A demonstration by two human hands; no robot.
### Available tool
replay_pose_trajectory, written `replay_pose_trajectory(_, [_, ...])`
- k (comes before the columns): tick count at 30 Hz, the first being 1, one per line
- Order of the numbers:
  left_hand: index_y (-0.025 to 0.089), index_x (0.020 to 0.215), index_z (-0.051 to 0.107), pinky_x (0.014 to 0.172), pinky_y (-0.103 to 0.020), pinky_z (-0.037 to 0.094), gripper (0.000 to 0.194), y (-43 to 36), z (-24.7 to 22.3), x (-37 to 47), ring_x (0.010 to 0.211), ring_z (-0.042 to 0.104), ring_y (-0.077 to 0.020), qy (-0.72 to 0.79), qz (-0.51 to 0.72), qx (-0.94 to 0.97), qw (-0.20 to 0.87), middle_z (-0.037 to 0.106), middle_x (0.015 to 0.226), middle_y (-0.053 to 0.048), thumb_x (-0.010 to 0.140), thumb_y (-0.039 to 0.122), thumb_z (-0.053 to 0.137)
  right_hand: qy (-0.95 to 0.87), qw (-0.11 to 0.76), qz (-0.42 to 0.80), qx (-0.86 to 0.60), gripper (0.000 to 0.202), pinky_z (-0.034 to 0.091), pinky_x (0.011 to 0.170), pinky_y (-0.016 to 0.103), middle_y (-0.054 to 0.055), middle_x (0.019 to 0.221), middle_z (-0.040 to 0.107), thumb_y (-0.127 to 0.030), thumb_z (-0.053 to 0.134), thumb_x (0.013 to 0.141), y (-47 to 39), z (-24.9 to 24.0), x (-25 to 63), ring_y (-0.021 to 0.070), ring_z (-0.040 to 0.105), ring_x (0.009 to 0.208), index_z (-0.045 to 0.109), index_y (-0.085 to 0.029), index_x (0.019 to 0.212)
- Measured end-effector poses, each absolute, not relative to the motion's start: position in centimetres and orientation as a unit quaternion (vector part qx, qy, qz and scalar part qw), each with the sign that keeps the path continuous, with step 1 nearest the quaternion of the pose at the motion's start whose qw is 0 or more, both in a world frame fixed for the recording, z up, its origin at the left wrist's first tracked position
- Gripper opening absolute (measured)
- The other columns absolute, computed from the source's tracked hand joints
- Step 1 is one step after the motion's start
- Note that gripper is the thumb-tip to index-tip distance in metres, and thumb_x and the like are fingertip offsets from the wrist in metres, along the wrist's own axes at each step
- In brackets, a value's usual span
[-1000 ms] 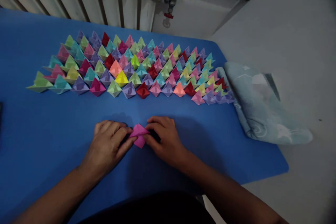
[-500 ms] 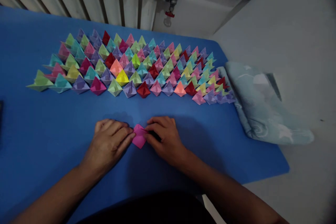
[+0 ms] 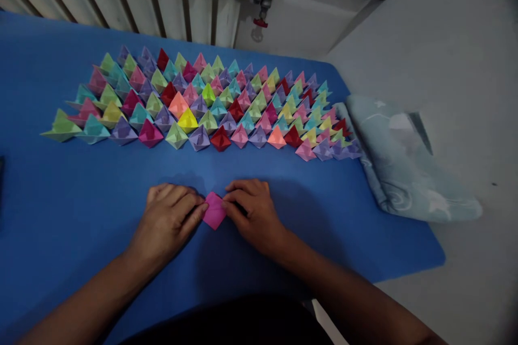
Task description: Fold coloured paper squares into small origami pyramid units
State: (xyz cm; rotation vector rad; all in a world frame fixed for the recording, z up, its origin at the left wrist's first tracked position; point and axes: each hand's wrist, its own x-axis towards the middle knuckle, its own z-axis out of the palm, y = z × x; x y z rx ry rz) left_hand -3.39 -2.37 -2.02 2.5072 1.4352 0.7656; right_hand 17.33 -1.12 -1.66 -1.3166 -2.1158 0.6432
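A small folded pink paper [image 3: 214, 212], roughly diamond-shaped, is held low over the blue table between my two hands. My left hand [image 3: 172, 218] pinches its left corner between thumb and fingers. On the other side, the thumb and index finger of my right hand [image 3: 256, 213] grip the right corner. Behind the hands stand several rows of small folded paper boats in many colours, among them a dark red boat [image 3: 220, 139] and a bright yellow one [image 3: 188, 120]. A bit of orange shows beside my right hand's knuckles.
The blue table [image 3: 81, 188] reaches back to a white radiator [image 3: 170, 11] and a valve with a red knob [image 3: 260, 22]. A folded grey-green cloth [image 3: 404, 167] lies over the right edge. Something dark touches the far left edge of view.
The pink paper's upper part has changed shape: the small fold lines at its top are gone and its face looks flatter. Both hands keep their pinch and have barely moved.
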Motion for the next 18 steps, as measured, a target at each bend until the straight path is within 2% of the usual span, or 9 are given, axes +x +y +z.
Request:
replay_pose_trajectory(7, [0.019,0.086,0.066,0.08,-0.038,0.036,0.028,-2.57,-2.04,-3.1,0.077,0.06,-0.0202,0.505,0.244,0.823,0.091,0.068,0.08,-0.002,0.101,0.035,0.048,-0.778,0.278,0.247,-0.506,0.01,0.035,0.089,0.036,0.003,0.104,0.072,-0.019,0.064,0.09,-1.09,-1.73,17.0,0.018,0.062,0.099,0.067,-0.02,0.079])
replay_pose_trajectory(10, [0.018,0.091,0.066,0.081,-0.039,0.037,0.026,-2.67,-2.3,-3.05,0.082,0.061,-0.0215,0.509,0.247,0.821,0.083,0.068,0.084,-0.004,0.1,0.035,0.049,-0.78,0.259,0.245,-0.514,0.009,0.034,0.088,0.036,0.003,0.105,0.072,-0.019,0.063,0.089,-1.06,-1.73,16.92,0.0188,0.061,0.099,0.064,-0.021,0.08])
replay_pose_trajectory(13, [0.019,0.1,0.068,0.082,-0.04,0.039,0.023,-2.74,-2.57,-3.0,0.087,0.063,-0.0222,0.483,0.255,0.837,0.042,0.071,0.094,-0.007,0.101,0.029,0.047,-0.787,0.241,0.246,-0.512,0.007,0.033,0.085,0.035,0.002,0.102,0.072,-0.018,0.063,0.088,-1.0,-1.61,16.88,0.0187,0.059,0.097,0.064,-0.021,0.082])
replay_pose_trajectory(18, [0.02,0.104,0.071,0.088,-0.043,0.039,0.032,-3.26,-2.58,-2.95,0.088,0.065,-0.0208,0.404,0.244,0.88,-0.04,0.075,0.104,-0.008,0.102,0.015,0.039,-0.795,0.213,0.239,-0.516,0.011,0.03,0.084,0.035,0.001,0.103,0.071,-0.02,0.061,0.092,-1.03,-1.53,16.82,0.0186,0.057,0.098,0.07,-0.024,0.087])
